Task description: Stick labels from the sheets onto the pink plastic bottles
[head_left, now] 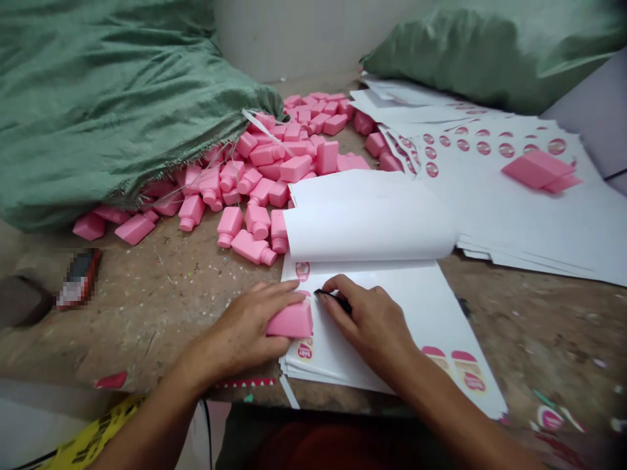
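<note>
My left hand (247, 320) is closed around a pink plastic bottle (292, 321), which lies on its side on a white sticker sheet (382, 326). Printed labels (304, 350) show on the sheet beside the bottle. Pinched in my right hand (365, 310) is a thin black pointed tool (337, 299); its tip is over the sheet, just right of my left fingertips. Its exact kind does not show. Beyond both hands, the upper part of the sheet is curled back as a white roll (372, 219).
Pink bottles (294, 166) spill from a green sack (122, 111) at the back left. More label sheets (529, 215) are stacked on the right, with a folded-looking pink piece (540, 171) on top. Another green sack (490, 55) lies behind. A pixelated object (79, 277) sits at left.
</note>
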A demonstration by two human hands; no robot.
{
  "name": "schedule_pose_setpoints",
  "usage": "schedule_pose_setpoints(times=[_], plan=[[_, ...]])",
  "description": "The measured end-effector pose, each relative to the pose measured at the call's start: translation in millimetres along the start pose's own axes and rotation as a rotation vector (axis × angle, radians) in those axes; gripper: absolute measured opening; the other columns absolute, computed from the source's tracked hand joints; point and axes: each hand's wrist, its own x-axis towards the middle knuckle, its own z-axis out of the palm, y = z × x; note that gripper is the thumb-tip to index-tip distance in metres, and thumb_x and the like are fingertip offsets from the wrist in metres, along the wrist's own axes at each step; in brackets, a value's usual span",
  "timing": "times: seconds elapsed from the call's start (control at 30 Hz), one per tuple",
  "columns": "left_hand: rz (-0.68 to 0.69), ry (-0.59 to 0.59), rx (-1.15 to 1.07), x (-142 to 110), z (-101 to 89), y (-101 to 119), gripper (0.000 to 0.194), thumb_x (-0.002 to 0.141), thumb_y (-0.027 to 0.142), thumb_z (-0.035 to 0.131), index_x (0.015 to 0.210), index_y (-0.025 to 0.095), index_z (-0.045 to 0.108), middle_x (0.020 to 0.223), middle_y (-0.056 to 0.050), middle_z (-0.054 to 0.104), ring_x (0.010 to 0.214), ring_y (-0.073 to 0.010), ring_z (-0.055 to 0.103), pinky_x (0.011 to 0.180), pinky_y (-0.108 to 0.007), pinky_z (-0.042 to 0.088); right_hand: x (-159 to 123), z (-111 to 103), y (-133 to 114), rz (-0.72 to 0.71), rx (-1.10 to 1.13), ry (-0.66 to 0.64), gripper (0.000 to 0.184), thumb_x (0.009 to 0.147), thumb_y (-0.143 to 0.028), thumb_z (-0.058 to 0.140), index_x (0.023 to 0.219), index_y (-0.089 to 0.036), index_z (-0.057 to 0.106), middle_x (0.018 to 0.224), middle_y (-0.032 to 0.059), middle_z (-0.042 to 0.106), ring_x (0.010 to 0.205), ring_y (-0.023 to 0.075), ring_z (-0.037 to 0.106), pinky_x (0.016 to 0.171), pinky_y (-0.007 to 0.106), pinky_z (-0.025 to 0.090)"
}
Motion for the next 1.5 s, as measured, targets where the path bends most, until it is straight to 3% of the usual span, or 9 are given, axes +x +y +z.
schedule_pose_setpoints(times=[0.17, 0.5, 0.7, 0.83, 0.97, 1.17, 1.23, 1.33, 1.5], plan=[[0.046, -0.135, 0.175, 4, -1.1, -5, 0.060, 0.069, 0.020, 0.066, 0.128, 0.027, 0.062, 0.153, -0.006, 0.043, 0.126, -0.0338, 0.051, 0.104, -0.050, 0.041, 3, 2, -2, -0.037, -0.050, 0.018, 0.019, 0.092, -0.029, 0.044, 0.084, -0.023, 0.060, 0.065, 0.0004, 0.069, 0.053, 0.0193, 0.056, 0.057, 0.030, 0.030], [0.050, -0.190, 0.104, 13, -6.0, 0, 0.058, 0.070, 0.019, 0.066, 0.127, 0.026, 0.062, 0.151, -0.008, 0.046, 0.134, -0.0338, 0.046, 0.111, -0.053, 0.031, 5, 3, -6, -0.011, -0.110, -0.018, 0.016, 0.091, -0.027, 0.047, 0.081, -0.023, 0.059, 0.061, -0.0003, 0.067, 0.052, 0.0197, 0.054, 0.056, 0.029, 0.029], [0.040, -0.183, 0.068, 13, -7.8, 1, 0.054, 0.069, 0.019, 0.067, 0.123, 0.026, 0.064, 0.148, -0.008, 0.049, 0.130, -0.0334, 0.048, 0.110, -0.052, 0.032, 6, -2, 1, 0.118, 0.128, -0.122, 0.018, 0.091, -0.035, 0.047, 0.086, -0.026, 0.061, 0.068, -0.0014, 0.069, 0.059, 0.0207, 0.061, 0.056, 0.029, 0.038], [-0.184, -0.017, -0.339, 17, -13.6, 3, 0.040, 0.074, 0.035, 0.068, 0.112, 0.021, 0.066, 0.117, -0.008, 0.069, 0.105, -0.0285, 0.061, 0.092, -0.043, 0.046, 1, -3, 3, 0.088, 0.073, -0.156, 0.028, 0.093, -0.039, 0.047, 0.107, -0.026, 0.067, 0.078, 0.0021, 0.074, 0.064, 0.0239, 0.065, 0.058, 0.032, 0.043], [-0.321, 0.138, -0.891, 29, -12.5, 2, 0.046, 0.073, 0.039, 0.071, 0.113, 0.017, 0.061, 0.105, -0.007, 0.068, 0.090, -0.0201, 0.061, 0.079, -0.031, 0.046, -7, -8, -4, -0.045, -0.007, -0.248, 0.040, 0.088, -0.036, 0.060, 0.126, -0.026, 0.066, 0.078, 0.0043, 0.075, 0.062, 0.0265, 0.065, 0.060, 0.036, 0.047], [-0.341, 0.204, -1.090, 37, -2.9, -5, 0.046, 0.070, 0.034, 0.075, 0.110, 0.016, 0.061, 0.107, -0.008, 0.067, 0.092, -0.0187, 0.061, 0.081, -0.029, 0.047, -30, -49, -25, -0.142, 0.634, -0.528, 0.027, 0.084, -0.033, 0.070, 0.110, -0.039, 0.073, 0.086, -0.0027, 0.074, 0.074, 0.0188, 0.068, 0.069, 0.028, 0.053], [-0.349, 0.247, -1.039, 32, -0.3, 1, 0.044, 0.070, 0.035, 0.077, 0.107, 0.016, 0.061, 0.100, -0.006, 0.066, 0.087, -0.0173, 0.061, 0.075, -0.027, 0.047, -32, -59, -25, -0.071, 0.795, -0.461, 0.016, 0.082, -0.031, 0.071, 0.097, -0.036, 0.075, 0.084, -0.0022, 0.072, 0.075, 0.0178, 0.067, 0.069, 0.026, 0.052], [-0.362, 0.262, -1.079, 19, 8.6, 20, 0.047, 0.071, 0.035, 0.077, 0.110, 0.019, 0.057, 0.101, -0.006, 0.064, 0.087, -0.0174, 0.063, 0.071, -0.026, 0.047, -31, -62, -19, 0.094, 0.853, -0.177, 0.005, 0.078, -0.031, 0.072, 0.082, -0.028, 0.072, 0.081, 0.0010, 0.067, 0.070, 0.0178, 0.064, 0.060, 0.026, 0.050], [-0.352, 0.199, -1.440, 1, 42.8, 53, 0.046, 0.076, 0.031, 0.074, 0.116, 0.021, 0.052, 0.108, -0.006, 0.064, 0.088, -0.0160, 0.064, 0.078, -0.029, 0.050, -36, -51, -17, 0.325, 1.020, 0.078, 0.018, 0.074, -0.033, 0.075, 0.084, -0.024, 0.062, 0.068, -0.0024, 0.061, 0.055, 0.0137, 0.057, 0.047, 0.021, 0.045]])
